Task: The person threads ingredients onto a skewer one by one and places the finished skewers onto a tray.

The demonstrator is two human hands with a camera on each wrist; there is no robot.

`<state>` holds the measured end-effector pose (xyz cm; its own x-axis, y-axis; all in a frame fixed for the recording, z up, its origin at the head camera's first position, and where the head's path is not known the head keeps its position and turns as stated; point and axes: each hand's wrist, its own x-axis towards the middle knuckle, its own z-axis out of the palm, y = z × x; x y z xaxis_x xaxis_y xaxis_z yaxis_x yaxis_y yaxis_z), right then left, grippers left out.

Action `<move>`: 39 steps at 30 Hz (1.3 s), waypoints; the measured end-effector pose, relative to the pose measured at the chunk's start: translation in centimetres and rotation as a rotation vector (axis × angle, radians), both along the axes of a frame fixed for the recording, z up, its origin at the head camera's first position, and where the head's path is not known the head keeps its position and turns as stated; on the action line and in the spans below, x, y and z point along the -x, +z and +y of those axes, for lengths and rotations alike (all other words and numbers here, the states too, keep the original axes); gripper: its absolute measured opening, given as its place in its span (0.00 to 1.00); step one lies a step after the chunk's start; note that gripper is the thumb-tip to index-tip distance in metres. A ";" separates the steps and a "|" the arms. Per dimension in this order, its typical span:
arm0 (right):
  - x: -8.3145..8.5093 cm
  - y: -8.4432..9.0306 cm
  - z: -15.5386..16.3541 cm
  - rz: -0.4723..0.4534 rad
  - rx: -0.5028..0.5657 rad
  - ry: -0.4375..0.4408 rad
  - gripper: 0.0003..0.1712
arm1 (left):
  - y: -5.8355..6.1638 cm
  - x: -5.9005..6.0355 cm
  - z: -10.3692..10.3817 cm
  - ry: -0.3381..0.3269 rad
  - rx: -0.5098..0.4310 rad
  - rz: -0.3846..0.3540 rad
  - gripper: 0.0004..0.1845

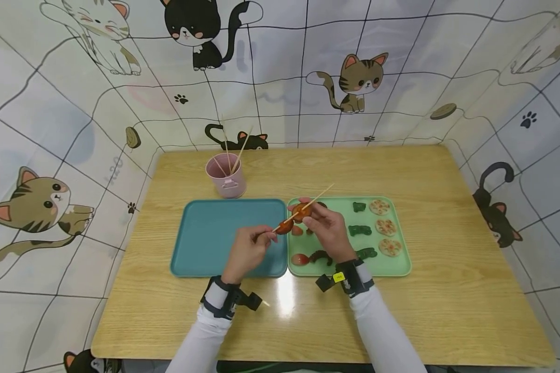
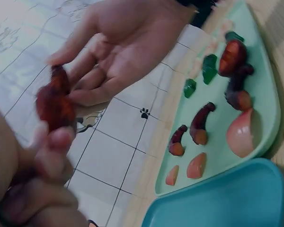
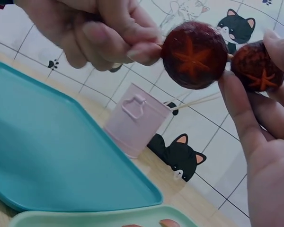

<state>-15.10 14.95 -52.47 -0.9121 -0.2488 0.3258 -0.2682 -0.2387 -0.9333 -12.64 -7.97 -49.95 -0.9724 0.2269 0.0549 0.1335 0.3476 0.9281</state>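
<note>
Holding a stick (image 1: 303, 207) up in the air, over the line where the green tray (image 1: 403, 269) meets the blue tray (image 1: 205, 259). Left hand (image 1: 247, 248) pinching the stick's near end to keep it steady. Right hand (image 1: 324, 228) pinching the far mushroom (image 3: 258, 66), beside the near mushroom (image 3: 194, 54). Leaving lots of open room on the blue tray. Sitting past the blue tray, a pink cup (image 1: 226, 178).

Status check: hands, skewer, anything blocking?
Left hand pinches skewer end. Right hand fingers hold second mushroom piece on the stick, first mushroom piece already threaded. Nothing blocking above green tray.
</note>
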 end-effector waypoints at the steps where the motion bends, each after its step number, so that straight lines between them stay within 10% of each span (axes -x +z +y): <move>1: -0.1 0.1 -0.1 0.000 -0.001 -0.017 0.25 | -0.1 -0.1 0.2 0.037 0.015 0.038 0.14; 14: -0.4 0.5 -0.9 -0.057 -0.009 -0.105 0.21 | -0.3 -0.3 1.0 0.166 0.175 0.350 0.18; 18: -0.4 0.3 -0.8 -0.109 -0.031 -0.100 0.22 | -0.2 0.0 0.5 0.092 0.167 0.290 0.15; 27: -0.3 0.2 -0.1 -0.132 0.025 0.089 0.27 | 0.1 0.5 -1.4 -0.189 0.037 -0.094 0.14; 39: 1.0 1.3 2.8 -0.172 -0.170 -0.035 0.24 | 0.1 0.4 -2.3 -0.132 0.082 -0.035 0.14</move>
<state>-16.09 17.73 -51.17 -0.9595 -0.2544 0.1213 -0.1075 -0.0675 -0.9919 -13.01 -10.24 -49.89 -0.9350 0.3547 -0.0024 0.1509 0.4039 0.9023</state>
